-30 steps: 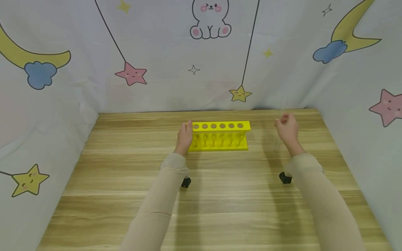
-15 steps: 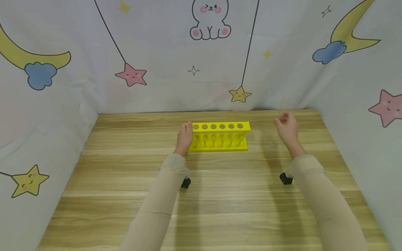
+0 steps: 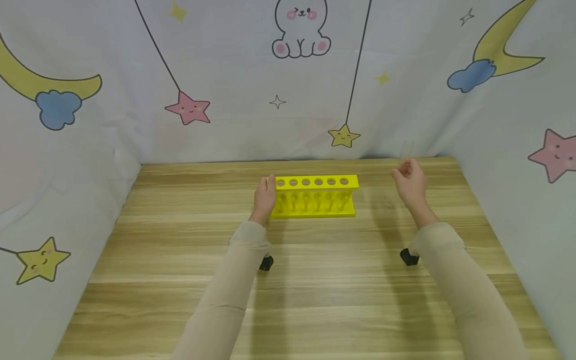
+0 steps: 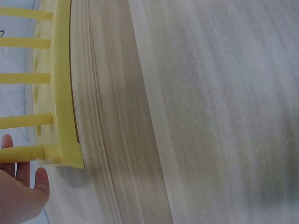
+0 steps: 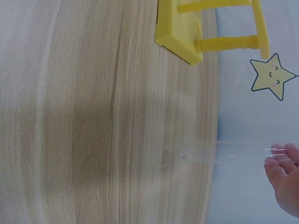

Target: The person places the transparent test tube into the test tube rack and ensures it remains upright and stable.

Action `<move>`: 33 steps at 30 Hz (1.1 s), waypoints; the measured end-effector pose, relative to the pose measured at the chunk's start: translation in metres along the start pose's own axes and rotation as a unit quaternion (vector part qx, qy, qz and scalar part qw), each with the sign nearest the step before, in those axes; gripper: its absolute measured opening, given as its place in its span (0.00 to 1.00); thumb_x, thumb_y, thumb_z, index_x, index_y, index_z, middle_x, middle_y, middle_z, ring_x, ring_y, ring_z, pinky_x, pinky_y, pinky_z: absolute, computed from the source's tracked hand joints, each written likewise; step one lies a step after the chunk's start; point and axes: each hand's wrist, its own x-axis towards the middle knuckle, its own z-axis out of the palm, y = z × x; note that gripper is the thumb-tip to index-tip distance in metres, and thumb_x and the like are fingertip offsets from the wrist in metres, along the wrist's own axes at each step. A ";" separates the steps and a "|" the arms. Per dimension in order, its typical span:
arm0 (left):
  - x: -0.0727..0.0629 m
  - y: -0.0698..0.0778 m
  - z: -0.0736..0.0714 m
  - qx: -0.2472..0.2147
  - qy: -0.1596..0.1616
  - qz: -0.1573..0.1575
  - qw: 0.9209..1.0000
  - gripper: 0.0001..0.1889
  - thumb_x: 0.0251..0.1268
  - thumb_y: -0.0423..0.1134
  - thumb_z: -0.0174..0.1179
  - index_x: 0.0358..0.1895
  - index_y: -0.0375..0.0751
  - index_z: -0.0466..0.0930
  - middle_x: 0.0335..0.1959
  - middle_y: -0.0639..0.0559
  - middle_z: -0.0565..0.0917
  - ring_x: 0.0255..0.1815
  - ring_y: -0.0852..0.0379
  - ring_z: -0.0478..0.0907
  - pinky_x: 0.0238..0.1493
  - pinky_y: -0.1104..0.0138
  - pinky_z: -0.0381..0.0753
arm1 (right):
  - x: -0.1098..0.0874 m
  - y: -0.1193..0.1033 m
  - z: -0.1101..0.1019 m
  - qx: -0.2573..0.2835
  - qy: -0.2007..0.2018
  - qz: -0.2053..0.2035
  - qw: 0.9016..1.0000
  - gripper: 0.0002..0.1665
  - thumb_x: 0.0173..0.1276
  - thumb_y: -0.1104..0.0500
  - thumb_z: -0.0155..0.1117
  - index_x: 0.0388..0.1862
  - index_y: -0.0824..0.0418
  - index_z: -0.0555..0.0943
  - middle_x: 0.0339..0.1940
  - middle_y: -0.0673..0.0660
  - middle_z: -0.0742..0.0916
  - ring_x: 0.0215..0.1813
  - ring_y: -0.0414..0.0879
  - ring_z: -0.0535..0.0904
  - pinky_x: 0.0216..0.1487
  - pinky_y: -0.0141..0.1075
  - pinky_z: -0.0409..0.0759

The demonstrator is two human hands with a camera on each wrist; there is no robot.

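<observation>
A yellow test tube rack (image 3: 310, 216) stands on the table, with a row of round holes along its top and a row of pegs below. At its left end my left hand (image 3: 264, 199) grips it. In the left wrist view the fingers (image 4: 42, 179) of that hand lie around the rack's end post (image 4: 21, 154). To the right of the rack, my right hand (image 3: 411, 185) pinches a clear test tube (image 5: 219, 152) near its upper part. The tube hangs roughly upright above the table, apart from the rack, and is faint in the head view.
The wood-patterned table (image 3: 324, 300) is bounded by a white printed curtain (image 3: 234, 130) at the back and both sides. A black wrist camera (image 3: 409, 257) sits under the right sleeve, and another wrist camera (image 3: 266, 263) is under the left one.
My right hand has risen very slightly with the test tube, whose lower end has shifted up and a little left. The left hand and the test tube rack have stayed put.
</observation>
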 end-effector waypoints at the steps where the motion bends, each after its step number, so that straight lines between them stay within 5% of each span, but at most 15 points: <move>1: 0.000 0.000 0.000 0.000 -0.001 0.000 1.000 0.27 0.66 0.61 0.26 0.45 0.39 0.61 0.31 0.50 0.62 0.35 0.54 0.62 0.35 0.66 0.62 | 0.000 0.000 0.000 0.001 0.001 0.001 1.000 0.07 0.62 0.59 0.55 0.33 0.55 0.65 0.29 0.48 0.75 0.34 0.39 0.70 0.31 0.31 0.68; 33: -0.001 0.002 -0.002 -0.003 -0.006 0.001 1.000 0.25 0.66 0.60 0.26 0.41 0.40 0.59 0.28 0.51 0.59 0.33 0.54 0.60 0.34 0.66 0.61 | -0.001 -0.016 -0.004 0.072 -0.005 -0.043 0.996 0.09 0.61 0.55 0.58 0.31 0.54 0.67 0.27 0.45 0.72 0.32 0.38 0.65 0.33 0.27 0.65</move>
